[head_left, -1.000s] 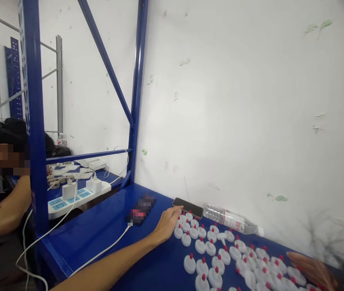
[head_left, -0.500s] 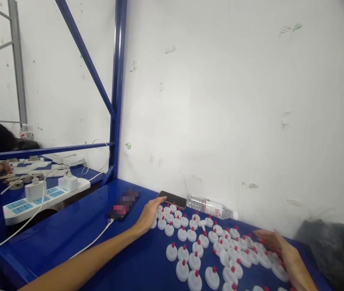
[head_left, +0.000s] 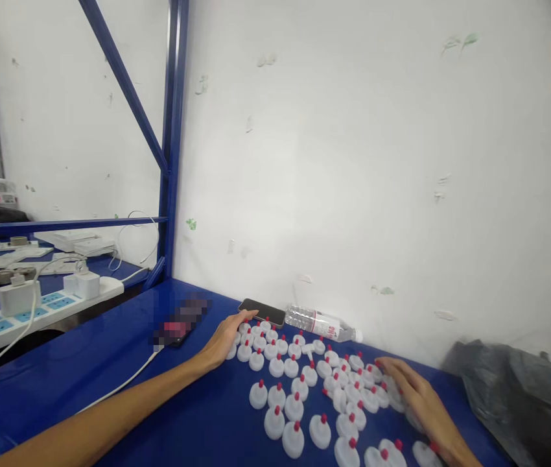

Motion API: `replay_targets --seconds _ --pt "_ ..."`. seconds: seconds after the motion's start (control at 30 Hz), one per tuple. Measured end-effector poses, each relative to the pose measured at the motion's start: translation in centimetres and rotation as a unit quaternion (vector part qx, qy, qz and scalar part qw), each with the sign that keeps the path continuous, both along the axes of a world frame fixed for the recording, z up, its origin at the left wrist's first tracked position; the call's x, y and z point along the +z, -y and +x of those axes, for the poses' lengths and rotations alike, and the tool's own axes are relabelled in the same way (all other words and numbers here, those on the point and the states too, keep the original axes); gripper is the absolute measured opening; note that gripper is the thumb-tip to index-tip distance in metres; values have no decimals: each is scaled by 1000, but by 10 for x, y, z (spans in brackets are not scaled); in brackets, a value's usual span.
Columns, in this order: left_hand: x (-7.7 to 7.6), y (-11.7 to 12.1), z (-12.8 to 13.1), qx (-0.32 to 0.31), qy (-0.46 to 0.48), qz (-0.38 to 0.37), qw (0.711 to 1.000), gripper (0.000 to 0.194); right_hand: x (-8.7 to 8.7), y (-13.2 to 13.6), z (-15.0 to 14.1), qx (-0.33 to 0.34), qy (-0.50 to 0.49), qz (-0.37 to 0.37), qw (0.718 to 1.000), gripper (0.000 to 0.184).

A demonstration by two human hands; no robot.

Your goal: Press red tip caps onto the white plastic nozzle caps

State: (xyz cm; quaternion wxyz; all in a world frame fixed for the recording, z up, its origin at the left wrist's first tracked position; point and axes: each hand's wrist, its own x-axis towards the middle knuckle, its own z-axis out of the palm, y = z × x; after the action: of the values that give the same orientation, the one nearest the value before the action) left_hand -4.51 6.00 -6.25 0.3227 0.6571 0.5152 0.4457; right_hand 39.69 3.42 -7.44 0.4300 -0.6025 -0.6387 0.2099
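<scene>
Many white round nozzle caps with red tips [head_left: 293, 407] lie spread over the blue tabletop [head_left: 198, 415]. At the far left edge of the group rests my left hand [head_left: 224, 338], its fingers stretched out beside the caps, fingertips by a dark phone [head_left: 260, 311]. My right hand [head_left: 414, 392] lies along the right edge of the group, fingers extended and against several caps, partly covering them. Neither hand grasps anything.
A clear plastic bottle [head_left: 324, 323] lies on its side against the wall. To the left, another phone [head_left: 183, 321] sits on a white cable, beyond it a power strip [head_left: 105, 288] with chargers. A dark plastic bag [head_left: 518, 389] is at the right.
My right hand has swept leftward against the caps, and those at the right edge sit closer together. My left hand stays beside the group. The view has turned slightly right.
</scene>
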Motion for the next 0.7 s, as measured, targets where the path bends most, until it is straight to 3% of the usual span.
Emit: replay_targets --seconds 0.37,0.53,0.7 --pt "13 14 4 -18 -90 39 995 59 -8 -5 0 21 -18 -28 999 53" --pt "22 17 9 83 -175 88 977 56 -8 -4 2 3 -36 -10 999 56" --pt "36 27 7 157 -326 99 927 44 -9 -5 6 0 -78 -16 997 58"
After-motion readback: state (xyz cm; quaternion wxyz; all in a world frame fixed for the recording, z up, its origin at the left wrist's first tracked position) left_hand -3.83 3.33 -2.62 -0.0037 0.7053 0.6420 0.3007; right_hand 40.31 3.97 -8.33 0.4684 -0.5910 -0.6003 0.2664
